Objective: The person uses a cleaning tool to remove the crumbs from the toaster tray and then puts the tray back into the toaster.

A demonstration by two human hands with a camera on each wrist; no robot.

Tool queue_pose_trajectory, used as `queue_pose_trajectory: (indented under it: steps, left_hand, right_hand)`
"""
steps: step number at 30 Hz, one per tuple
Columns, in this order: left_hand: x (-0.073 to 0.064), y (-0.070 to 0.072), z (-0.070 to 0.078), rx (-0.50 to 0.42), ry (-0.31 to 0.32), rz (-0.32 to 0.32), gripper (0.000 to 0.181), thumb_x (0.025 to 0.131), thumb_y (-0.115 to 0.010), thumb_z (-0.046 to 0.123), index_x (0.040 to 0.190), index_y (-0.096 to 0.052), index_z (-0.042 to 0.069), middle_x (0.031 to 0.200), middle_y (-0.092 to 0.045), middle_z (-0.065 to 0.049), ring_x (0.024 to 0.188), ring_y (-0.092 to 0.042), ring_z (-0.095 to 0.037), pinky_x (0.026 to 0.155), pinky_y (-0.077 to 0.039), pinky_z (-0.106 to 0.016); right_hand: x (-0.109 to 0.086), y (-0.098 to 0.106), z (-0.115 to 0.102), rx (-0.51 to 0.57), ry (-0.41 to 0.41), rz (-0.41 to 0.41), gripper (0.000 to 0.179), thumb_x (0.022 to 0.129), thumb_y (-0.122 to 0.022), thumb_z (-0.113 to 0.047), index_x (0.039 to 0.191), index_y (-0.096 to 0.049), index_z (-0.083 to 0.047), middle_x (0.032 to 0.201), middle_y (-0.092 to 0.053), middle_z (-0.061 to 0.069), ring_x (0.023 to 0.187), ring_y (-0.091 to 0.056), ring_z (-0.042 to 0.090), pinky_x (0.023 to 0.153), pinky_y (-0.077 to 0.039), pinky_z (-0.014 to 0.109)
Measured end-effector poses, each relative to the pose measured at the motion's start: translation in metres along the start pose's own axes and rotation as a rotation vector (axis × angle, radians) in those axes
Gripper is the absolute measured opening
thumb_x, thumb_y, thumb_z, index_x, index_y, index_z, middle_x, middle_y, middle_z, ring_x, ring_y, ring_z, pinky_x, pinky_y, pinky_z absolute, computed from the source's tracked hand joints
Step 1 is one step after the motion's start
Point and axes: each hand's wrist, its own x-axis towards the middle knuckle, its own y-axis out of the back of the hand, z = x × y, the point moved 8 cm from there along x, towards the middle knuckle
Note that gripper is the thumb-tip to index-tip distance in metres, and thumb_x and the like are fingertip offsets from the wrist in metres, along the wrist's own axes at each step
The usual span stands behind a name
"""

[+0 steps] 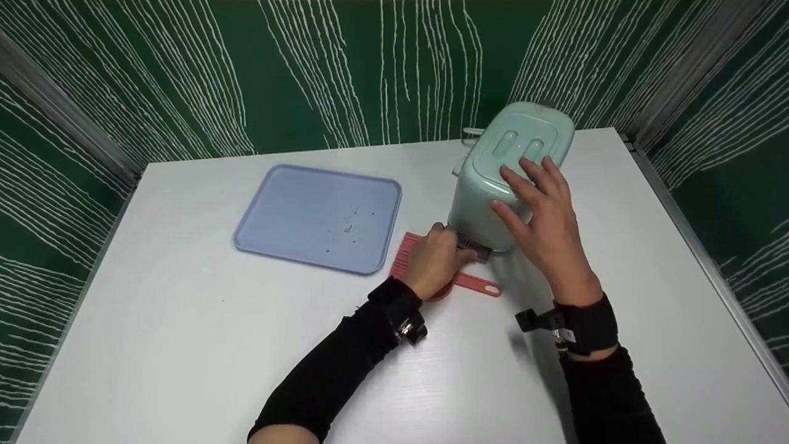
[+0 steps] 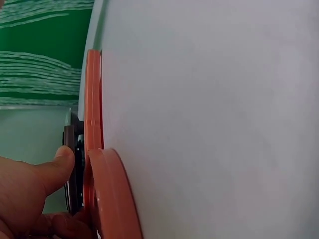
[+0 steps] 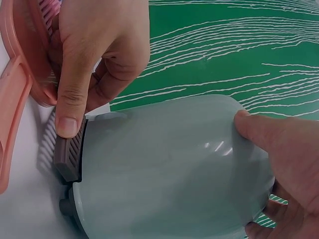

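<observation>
A mint-green toaster with two slots in its top stands at the right of the table. My right hand touches it with spread fingers on the top and the thumb at the near upper edge; the thumb also shows in the right wrist view. At the toaster's base my left hand pinches a dark, slotted crumb tray, thumb on its outer face. Part of that tray is hidden inside or behind the toaster. Under and beside my left hand lies a coral brush with a dustpan.
A blue tray with crumbs on it lies left of the dustpan. The coral handle points right, just in front of the toaster. Green walls with white streaks rise behind the white table.
</observation>
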Motion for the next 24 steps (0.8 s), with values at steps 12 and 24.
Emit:
queue_pose_trajectory:
  steps: [12,24]
  left_hand:
    - [0.0006,0.0026,0.0001,0.022,-0.001,0.004,0.049,0.099,-0.077,0.047,0.123,-0.075,0.004,0.113,-0.071,-0.011,0.098,-0.075,-0.025,0.08,-0.063,-0.039]
    - [0.0029,0.003,0.0008,0.009,0.017,-0.015,0.047,0.099,-0.076,0.046,0.12,-0.076,0.004,0.111,-0.071,-0.009,0.093,-0.072,-0.021,0.075,-0.06,-0.036]
  right_hand:
    - [0.0019,-0.0035,0.0032,0.029,0.004,0.011,0.055,0.1,-0.079,-0.025,0.152,-0.062,-0.016,0.165,-0.048,0.017,0.166,-0.02,0.04,0.132,-0.023,0.066]
    - [0.0054,-0.0038,0.0048,0.023,-0.003,0.013,0.056,0.1,-0.079,-0.024,0.153,-0.061,-0.017,0.168,-0.046,0.016,0.167,-0.019,0.04,0.132,-0.023,0.067]
